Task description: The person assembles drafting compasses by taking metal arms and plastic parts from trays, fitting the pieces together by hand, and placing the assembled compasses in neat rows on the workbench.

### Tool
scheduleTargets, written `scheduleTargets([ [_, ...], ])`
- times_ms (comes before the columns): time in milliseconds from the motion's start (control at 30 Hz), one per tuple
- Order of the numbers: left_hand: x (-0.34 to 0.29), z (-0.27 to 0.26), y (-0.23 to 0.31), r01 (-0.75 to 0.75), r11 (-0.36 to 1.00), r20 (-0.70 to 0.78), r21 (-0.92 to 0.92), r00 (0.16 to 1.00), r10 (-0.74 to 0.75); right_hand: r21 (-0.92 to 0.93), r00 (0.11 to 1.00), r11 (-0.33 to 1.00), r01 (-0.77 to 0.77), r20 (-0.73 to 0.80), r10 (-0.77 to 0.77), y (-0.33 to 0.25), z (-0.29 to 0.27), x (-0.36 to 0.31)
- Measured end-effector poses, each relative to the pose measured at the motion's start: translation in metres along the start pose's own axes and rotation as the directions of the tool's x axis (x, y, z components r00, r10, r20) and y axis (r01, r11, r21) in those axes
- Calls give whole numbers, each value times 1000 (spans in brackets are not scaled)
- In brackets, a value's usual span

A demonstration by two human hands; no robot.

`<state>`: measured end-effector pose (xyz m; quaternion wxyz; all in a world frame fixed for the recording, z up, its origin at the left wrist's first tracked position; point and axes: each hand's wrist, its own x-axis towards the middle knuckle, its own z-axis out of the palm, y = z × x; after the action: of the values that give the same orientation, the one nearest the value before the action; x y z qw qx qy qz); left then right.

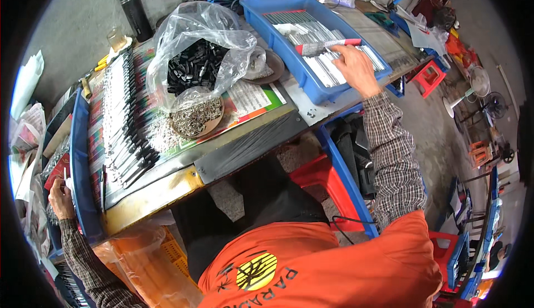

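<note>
My right hand reaches into a blue plastic bin at the back right, its fingers bent down onto a row of flat, silvery metal strips. A red-and-grey bundle lies across the strips beside the fingers. At the far left, my left hand is curled closed by the wall of another blue bin. Near its fingertips are a red packet and a small white piece; what the fingers hold is hidden.
A clear plastic bag of black small parts stands mid-table. In front sits a round dish of small metal pieces. Left of it lies a long row of silvery pieces with black ends. A black flask stands behind.
</note>
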<state>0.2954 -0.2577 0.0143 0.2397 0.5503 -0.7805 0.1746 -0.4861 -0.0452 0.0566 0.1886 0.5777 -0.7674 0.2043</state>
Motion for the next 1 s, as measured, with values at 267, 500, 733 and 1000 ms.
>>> scheduleTargets([
  [267,-4,-19,29,158,980,31,-122,987,-155,-4,993,999,46,113,-45,12,13,14],
  [500,-3,-36,69,246,963,-39,-109,967,-252,93,995,994,-54,86,46,10,10,20],
  [733,-12,-54,131,135,863,-213,-487,940,-268,92,997,993,-71,2,71,10,3,10],
  [1000,-39,-95,231,226,485,78,-845,948,-307,353,991,935,5,-124,42,-28,-13,-6],
])
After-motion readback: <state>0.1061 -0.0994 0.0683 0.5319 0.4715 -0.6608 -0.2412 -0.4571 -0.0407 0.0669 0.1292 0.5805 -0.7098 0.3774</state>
